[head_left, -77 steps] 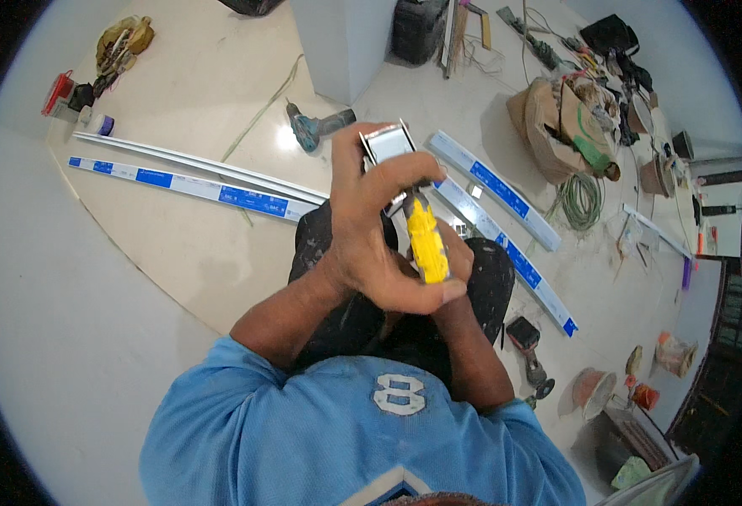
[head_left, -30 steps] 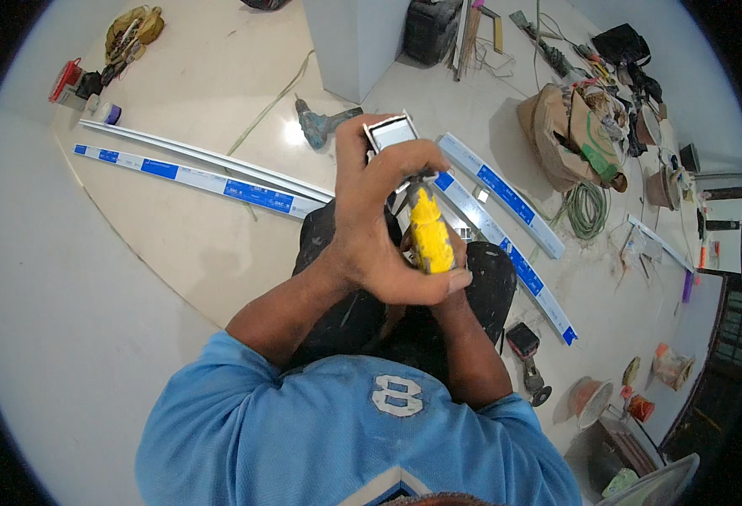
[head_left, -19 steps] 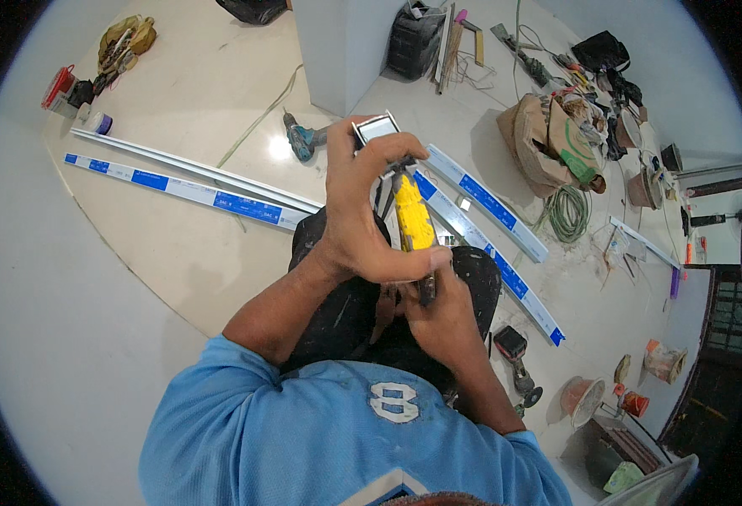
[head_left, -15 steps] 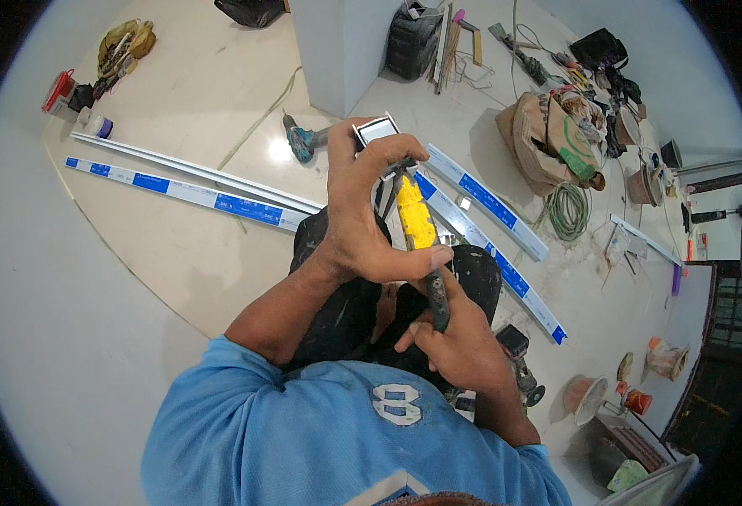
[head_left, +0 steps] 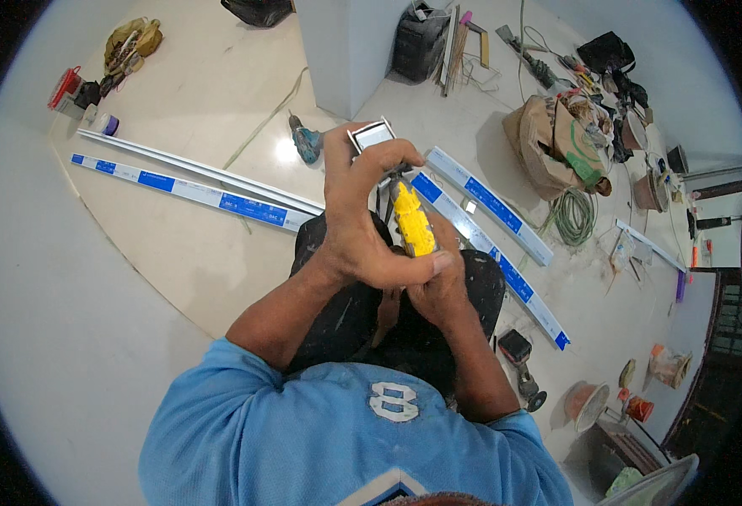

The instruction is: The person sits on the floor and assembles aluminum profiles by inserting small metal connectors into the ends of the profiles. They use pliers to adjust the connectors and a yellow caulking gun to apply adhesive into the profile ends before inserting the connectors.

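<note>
My left hand (head_left: 356, 221) is raised in front of my knees, its fingers curled round the open end of a white channel profile (head_left: 372, 135). Its thumb reaches across the lower end of a hand tool with a worn yellow grip (head_left: 414, 221). The tool's dark head lies by the left fingertips, against the profile; its exact kind is unclear. Closed on the tool's lower part is my right hand (head_left: 442, 282), mostly behind the yellow grip and the left thumb, so its fingertips are hidden.
Blue-and-white strips (head_left: 489, 207) lie on the floor to both sides. A teal drill (head_left: 306, 143) rests ahead. Rightward are a paper sack (head_left: 539, 148), a coiled hose (head_left: 573, 215), a dark power tool (head_left: 523, 363) and a bucket (head_left: 586, 403). A wall corner (head_left: 324, 59) stands ahead.
My right hand has moved up and closed round the lower part of the tool, hiding its dark handle. The yellow grip has shifted slightly left. My left hand keeps its hold.
</note>
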The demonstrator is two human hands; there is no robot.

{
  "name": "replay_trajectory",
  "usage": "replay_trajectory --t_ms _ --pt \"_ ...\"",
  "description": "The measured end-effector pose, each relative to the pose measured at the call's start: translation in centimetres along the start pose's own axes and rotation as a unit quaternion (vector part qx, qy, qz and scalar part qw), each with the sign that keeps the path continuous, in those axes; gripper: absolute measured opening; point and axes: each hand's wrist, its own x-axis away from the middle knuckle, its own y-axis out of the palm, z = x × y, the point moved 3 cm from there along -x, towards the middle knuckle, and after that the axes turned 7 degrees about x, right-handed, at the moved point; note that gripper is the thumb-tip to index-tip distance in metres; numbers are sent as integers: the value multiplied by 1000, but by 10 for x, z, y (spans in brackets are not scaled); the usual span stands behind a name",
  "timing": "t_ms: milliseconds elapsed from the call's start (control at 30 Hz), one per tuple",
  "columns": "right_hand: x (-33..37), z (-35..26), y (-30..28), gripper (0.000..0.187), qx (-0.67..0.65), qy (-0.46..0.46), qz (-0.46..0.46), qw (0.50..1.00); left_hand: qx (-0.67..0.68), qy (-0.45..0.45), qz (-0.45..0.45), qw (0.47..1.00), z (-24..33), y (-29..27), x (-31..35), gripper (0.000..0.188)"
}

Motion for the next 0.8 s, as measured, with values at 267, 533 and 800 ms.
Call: replay_trajectory --t_ms 267,533,800 --pt "0 17 35 27 -183 47 29 982 7 -17 4 1000 3 -2 1 86" --pt "0 14 31 25 -150 94 34 984 2 0 -14 1000 2 0 -1 87" --pt "3 -23 -22 55 101 134 -67 984 31 -41 -58 997 0 1 -7 99"
